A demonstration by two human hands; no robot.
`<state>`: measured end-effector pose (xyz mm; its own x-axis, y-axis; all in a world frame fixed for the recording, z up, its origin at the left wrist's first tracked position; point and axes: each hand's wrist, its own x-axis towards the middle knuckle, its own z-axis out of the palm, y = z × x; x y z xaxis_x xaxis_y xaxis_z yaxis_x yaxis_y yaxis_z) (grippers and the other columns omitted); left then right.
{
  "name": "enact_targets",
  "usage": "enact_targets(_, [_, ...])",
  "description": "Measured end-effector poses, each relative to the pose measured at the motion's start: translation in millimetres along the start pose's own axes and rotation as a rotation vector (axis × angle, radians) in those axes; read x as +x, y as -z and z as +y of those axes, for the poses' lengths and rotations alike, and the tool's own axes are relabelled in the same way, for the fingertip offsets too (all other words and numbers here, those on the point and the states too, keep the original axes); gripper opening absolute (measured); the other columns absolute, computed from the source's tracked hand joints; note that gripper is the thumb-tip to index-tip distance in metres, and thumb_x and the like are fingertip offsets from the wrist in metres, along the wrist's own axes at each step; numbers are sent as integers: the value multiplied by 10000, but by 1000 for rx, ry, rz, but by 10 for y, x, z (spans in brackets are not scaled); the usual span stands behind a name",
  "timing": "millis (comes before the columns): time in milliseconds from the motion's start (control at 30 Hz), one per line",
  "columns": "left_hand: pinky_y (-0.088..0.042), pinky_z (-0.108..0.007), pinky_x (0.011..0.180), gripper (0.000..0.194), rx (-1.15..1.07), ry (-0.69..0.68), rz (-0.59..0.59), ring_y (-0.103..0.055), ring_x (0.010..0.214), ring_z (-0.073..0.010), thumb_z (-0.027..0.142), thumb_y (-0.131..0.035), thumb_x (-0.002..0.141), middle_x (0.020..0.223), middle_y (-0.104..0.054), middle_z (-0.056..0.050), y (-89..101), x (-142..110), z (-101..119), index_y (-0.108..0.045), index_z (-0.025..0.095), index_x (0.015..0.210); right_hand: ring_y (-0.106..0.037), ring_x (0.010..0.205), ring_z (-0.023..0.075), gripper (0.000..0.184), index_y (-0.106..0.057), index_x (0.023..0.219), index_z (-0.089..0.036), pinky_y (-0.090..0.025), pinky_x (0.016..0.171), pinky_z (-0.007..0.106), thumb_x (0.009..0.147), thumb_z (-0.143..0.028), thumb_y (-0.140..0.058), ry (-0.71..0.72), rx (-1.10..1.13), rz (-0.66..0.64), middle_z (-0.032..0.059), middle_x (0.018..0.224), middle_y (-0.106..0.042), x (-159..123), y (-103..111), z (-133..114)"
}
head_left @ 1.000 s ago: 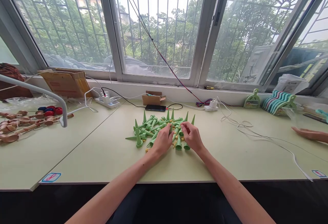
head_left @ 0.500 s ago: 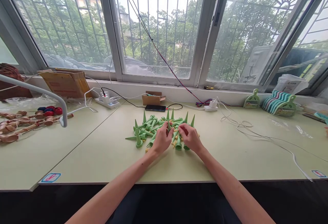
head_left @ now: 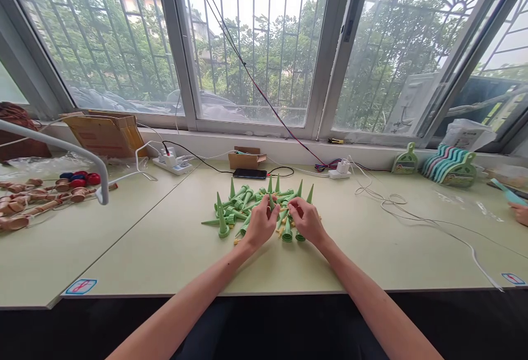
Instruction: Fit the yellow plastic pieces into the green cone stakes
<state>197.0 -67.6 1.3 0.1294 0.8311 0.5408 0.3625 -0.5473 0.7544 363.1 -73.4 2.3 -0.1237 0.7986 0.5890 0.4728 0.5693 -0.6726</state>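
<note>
My left hand [head_left: 263, 222] is closed around a green plastic cone-shaped spike [head_left: 271, 202], whose tip points up between the fingers. Close by on the right, my right hand [head_left: 305, 218] has its fingertips pinched together, facing the held spike. What they grip is too small to make out, though some yellow shows near them. Around both hands lies a heap of green spikes [head_left: 246, 197] with threaded collars, and several stand upright, such as the one [head_left: 223, 225] at the left. Small yellow plastic pieces [head_left: 237, 241] are scattered among them, partly hidden by my hands.
Behind the heap lie a black phone [head_left: 249, 173] and a small cardboard box [head_left: 246, 158]. White cables [head_left: 396, 201] run over the table at right, near several dustpan-like items [head_left: 451, 167]. Wooden toys [head_left: 49, 200] lie at left. Another person's hand [head_left: 520, 212] shows at the right edge.
My two hands stay almost in place, with only a slight shift of the right fingers. At the right edge, another person's hand has come into view with a light blue item.
</note>
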Motion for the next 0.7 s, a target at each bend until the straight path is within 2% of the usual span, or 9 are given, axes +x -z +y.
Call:
enact_targets(233, [-323, -224, 502, 216, -3, -5, -26, -470, 531, -112, 381, -488, 940, 677, -554, 21, -2, 2, 17, -518, 192, 1039, -440, 548, 122, 217, -595, 878, -191, -361, 527, 248, 957, -341, -461, 48, 21, -73, 10, 724, -592, -7, -2, -5])
enact_targets(700, [-325, -216, 502, 200, -8, -5, -55, -467, 527, -109, 370, -492, 934, 632, -510, 44, 7, -12, 39, -511, 195, 1029, -437, 550, 124, 224, -618, 881, -182, -369, 535, 250, 957, -351, -494, 101, 20, -111, 12, 695, -575, -6, -18, 47])
